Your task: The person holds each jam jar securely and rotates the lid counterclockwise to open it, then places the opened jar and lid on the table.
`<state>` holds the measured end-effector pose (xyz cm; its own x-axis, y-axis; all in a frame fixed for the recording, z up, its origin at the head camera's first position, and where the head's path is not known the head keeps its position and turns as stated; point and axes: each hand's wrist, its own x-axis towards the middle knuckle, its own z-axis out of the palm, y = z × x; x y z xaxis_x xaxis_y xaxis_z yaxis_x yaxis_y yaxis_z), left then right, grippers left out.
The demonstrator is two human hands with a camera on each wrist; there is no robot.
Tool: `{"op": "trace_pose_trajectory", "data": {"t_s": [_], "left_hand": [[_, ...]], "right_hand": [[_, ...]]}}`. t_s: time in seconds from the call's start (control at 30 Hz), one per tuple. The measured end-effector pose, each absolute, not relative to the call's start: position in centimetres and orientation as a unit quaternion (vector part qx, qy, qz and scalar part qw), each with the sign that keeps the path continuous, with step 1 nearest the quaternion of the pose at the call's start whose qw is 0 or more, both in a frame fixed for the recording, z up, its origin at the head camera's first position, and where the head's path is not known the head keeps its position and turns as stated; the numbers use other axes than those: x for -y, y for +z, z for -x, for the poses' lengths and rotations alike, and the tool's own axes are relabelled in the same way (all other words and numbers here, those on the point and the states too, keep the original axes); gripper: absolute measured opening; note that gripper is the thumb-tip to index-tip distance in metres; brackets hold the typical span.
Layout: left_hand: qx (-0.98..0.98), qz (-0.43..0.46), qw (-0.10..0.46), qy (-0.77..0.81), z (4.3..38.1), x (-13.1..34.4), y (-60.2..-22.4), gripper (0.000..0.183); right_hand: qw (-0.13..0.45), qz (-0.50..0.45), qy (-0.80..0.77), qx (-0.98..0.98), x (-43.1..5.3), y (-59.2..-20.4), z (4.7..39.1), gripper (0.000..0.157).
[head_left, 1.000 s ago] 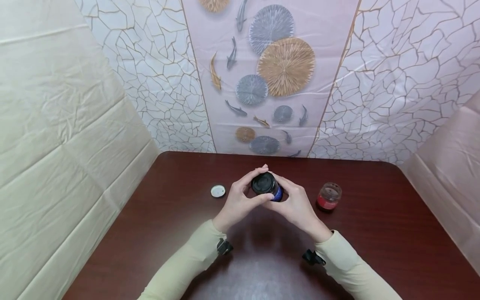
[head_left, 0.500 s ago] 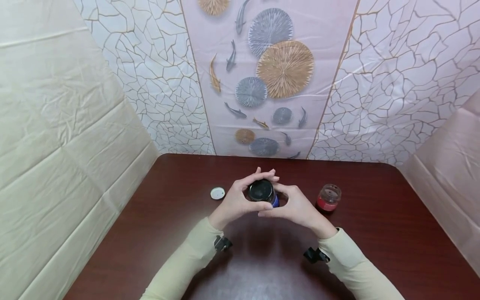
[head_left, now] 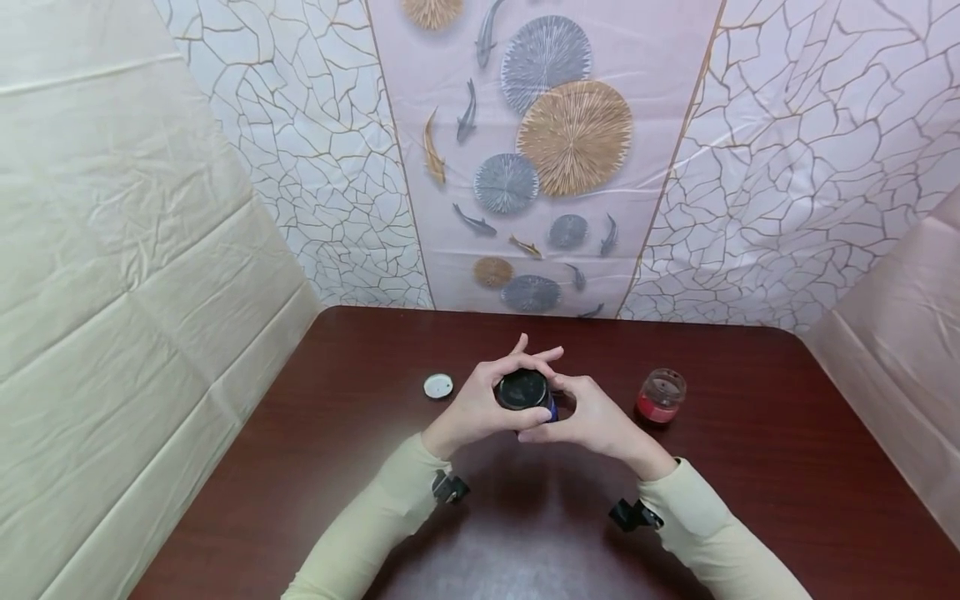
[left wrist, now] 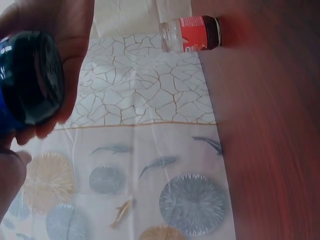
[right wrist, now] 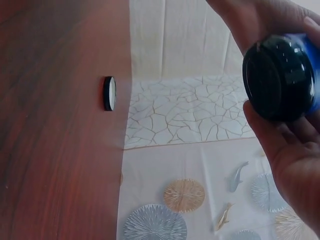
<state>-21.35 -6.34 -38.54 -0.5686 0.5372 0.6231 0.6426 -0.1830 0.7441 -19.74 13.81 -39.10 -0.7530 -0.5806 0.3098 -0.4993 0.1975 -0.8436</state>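
Note:
A small jar (head_left: 522, 389) with a black top and a blue label is held up over the middle of the table. My left hand (head_left: 480, 404) curls round the top of it, thumb along the near side and two fingers sticking out at the far side. My right hand (head_left: 592, 421) grips the lower part from the right, thumb in front. In the right wrist view the dark, glossy lower end of the jar (right wrist: 280, 80) faces the table. The left wrist view shows that same dark end of the jar (left wrist: 35, 80) beside the palm.
To the right stands an uncapped glass jar (head_left: 662, 397) with a red label and dark contents at the bottom. A loose lid (head_left: 438, 386), white inside and black at its edge, lies left of the hands on the dark red table (head_left: 360, 350). Patterned cloth hangs behind.
The jar has come slightly nearer to me and stands more upright. My left fingers have turned round its top towards the right. The lid and the red-labelled jar have stayed put.

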Motion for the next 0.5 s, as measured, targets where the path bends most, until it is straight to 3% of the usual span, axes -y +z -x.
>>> {"op": "trace_pose_trajectory", "data": {"t_s": [0.5], "left_hand": [[0.65,0.436,0.146,-0.606,21.12,5.56,-39.21,0.037]], "right_hand": [[-0.056,0.342,-0.516,-0.783,-13.34,-39.81,19.76,0.061]]}}
